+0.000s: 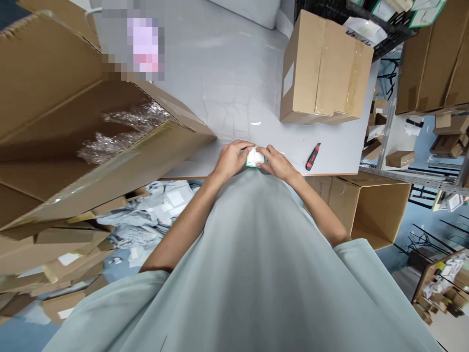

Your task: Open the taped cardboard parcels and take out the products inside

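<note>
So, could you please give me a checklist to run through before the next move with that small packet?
1. Both hands on it: ok; the left hand and right hand grip the packet from either side.
2. Packet over the table: ok; it is held at the near edge.
3. Cutter apart from hands: ok; it lies to the right of the right hand, untouched.
4. Cutter blade retracted: cannot tell.
5. Packet open or sealed: cannot tell; the hands cover most of it.
6. Box out of the way: ok; it stands farther back.
</note>
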A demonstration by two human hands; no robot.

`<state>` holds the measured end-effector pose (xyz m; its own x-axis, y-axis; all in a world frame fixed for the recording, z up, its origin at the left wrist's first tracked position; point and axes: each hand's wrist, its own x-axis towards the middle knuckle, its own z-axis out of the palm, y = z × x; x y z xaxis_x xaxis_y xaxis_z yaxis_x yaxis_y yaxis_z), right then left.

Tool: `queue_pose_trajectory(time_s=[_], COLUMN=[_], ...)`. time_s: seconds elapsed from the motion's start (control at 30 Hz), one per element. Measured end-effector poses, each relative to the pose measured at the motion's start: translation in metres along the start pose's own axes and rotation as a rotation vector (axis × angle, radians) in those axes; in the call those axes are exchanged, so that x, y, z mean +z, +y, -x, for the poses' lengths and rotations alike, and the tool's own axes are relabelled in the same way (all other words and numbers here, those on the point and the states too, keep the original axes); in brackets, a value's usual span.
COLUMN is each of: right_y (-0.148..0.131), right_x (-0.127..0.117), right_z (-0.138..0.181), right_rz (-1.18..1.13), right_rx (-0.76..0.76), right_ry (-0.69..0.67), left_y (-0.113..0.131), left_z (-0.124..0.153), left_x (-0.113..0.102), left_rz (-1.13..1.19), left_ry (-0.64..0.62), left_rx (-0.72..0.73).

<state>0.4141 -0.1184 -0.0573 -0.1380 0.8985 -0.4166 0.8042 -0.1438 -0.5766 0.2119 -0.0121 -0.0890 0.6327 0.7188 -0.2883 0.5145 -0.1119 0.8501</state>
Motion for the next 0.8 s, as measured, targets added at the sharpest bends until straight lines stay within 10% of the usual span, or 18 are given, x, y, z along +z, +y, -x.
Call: queue_pose_trajectory(time_s=[0.4,0.8], right_y=[-0.003,0.003], right_x=[0.003,0.015], right_z=[0.006,-0.017], right_rz=[0.000,-0.335], right_rx=[0.022,0.384], right_ry=[0.006,0.292], left_y=[0.008,0.009], left_z=[0.007,0.001], left_x=[0.001,0.003], left_rz=[-0.013,-0.021], left_ry=[-0.009,-0.050], left_rx=[0.005,0.009])
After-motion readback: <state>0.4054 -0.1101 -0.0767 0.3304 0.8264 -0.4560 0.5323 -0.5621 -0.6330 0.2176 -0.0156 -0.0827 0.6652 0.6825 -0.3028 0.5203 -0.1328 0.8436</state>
